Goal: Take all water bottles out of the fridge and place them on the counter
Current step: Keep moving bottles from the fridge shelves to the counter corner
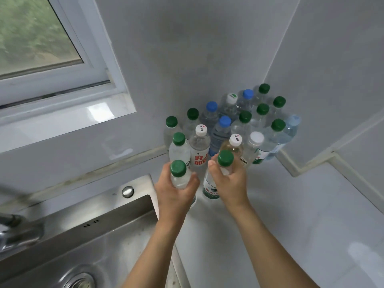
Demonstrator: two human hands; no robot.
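My left hand (175, 194) grips a clear green-capped water bottle (179, 173) just right of the sink's corner. My right hand (230, 183) grips a second green-capped bottle (212, 183) with a green and white label, beside the first; whether their bases touch the white counter (291, 215) is hidden. Behind both, a cluster of several upright bottles (228, 125) with green, blue and white caps fills the counter's back corner. The fridge is out of view.
A steel sink (93, 235) with a drain lies at lower left, its tap (12, 227) at the left edge. A window (41, 44) sits above it. White walls close the corner; the counter extends right and toward me.
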